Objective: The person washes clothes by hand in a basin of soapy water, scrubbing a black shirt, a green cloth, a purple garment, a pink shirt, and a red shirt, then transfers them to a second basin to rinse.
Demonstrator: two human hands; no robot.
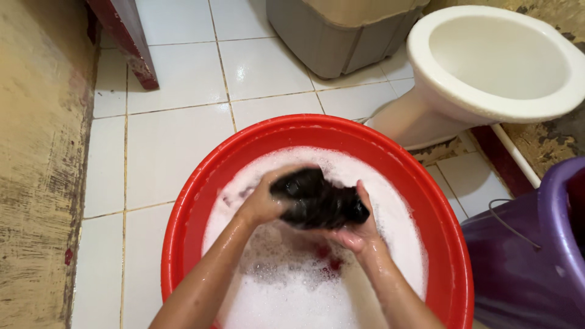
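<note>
A wet, bunched-up black cloth (318, 202) sits directly between the two hands, lifted just above the foam in a round red plastic basin (183, 207) that stands on the white tiled floor (170, 140). The bundle's long axis runs roughly left to right and a little downward toward the right, so each hand has one end of it. The left hand (263, 204) is clenched over the upper left end, knuckles curled on top of the fabric. The right hand (359, 228) cups the lower right end from beneath and behind, fingers wrapped up around the cloth. Both hands touch the cloth, so neither is nearer than the other; the two forearms come up from the bottom edge of the view and converge on it.

White soapy foam (286, 292) covers nearly all of the water in the basin. A bit of red shows through the suds just below the hands (326, 256); what it is cannot be told, though it looks like another item soaking there.

Around the basin: a white ceramic toilet bowl (487, 67) stands beyond it to the right, near the basin's far rim. A purple plastic bucket with a thin wire handle (524, 256) sits just beside the basin's right side. A grey plastic tub (329, 42) stands farther back on the tiles, well apart. A worn yellowish wall (36, 170) runs along the left. Nothing lies between the hands and the cloth or over the basin's opening.
</note>
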